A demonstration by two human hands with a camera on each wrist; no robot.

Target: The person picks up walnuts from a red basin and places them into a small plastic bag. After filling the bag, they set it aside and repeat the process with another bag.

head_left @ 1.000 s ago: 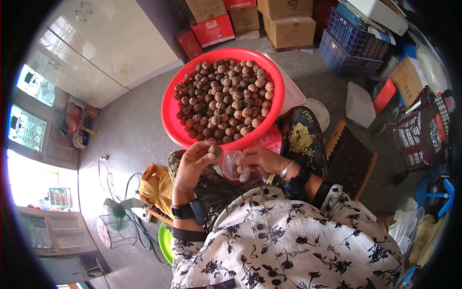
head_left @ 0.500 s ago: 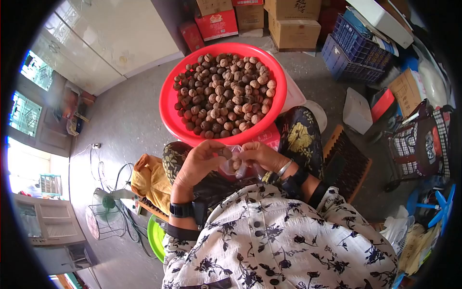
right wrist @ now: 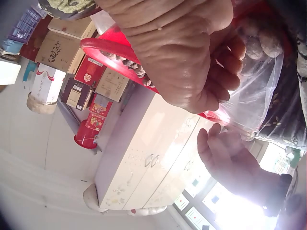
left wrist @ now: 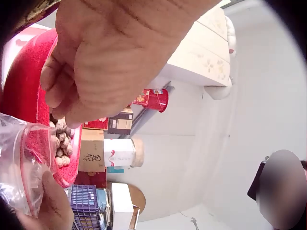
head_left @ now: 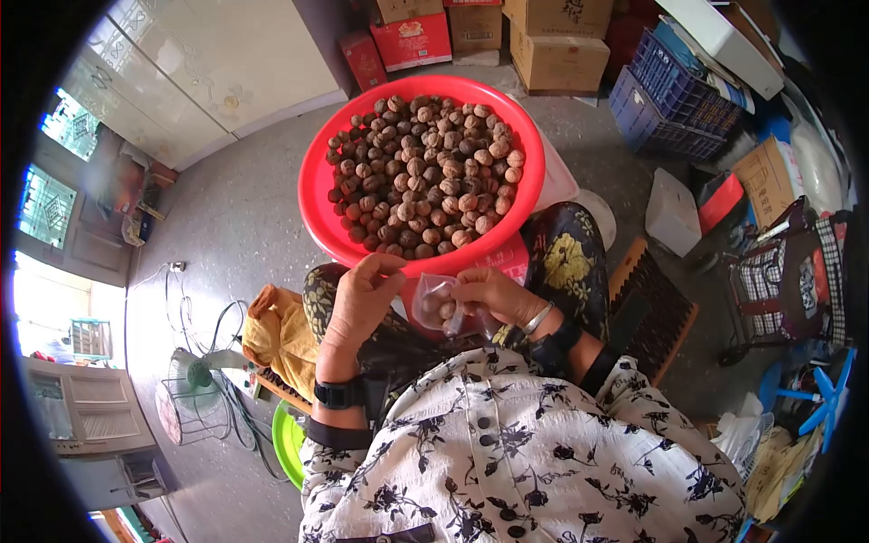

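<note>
A wide red basin (head_left: 310, 204) heaped with walnuts (head_left: 425, 172) stands in front of the person's knees. Below its near rim, the right hand (head_left: 496, 295) pinches the edge of a clear plastic bag (right wrist: 261, 91). A few walnuts (right wrist: 256, 48) lie inside the bag, seen through its side. The left hand (head_left: 364, 299) is beside the bag, its fingertips overlapping the basin's near rim in the head view. Its fingers are loosely bent, with nothing seen between them in the right wrist view.
Cardboard boxes (head_left: 561, 63) and blue plastic crates (head_left: 670, 109) stand behind the basin. To the left are a fan (head_left: 195, 380), a yellow cloth (head_left: 285, 330) and a green basin (head_left: 288, 443). A checked bag (head_left: 769, 281) stands at the right.
The left hand brought a walnut to the bag's mouth, and now the walnut no longer shows in its fingers. That hand has moved left and up to the basin. The right hand keeps the bag.
</note>
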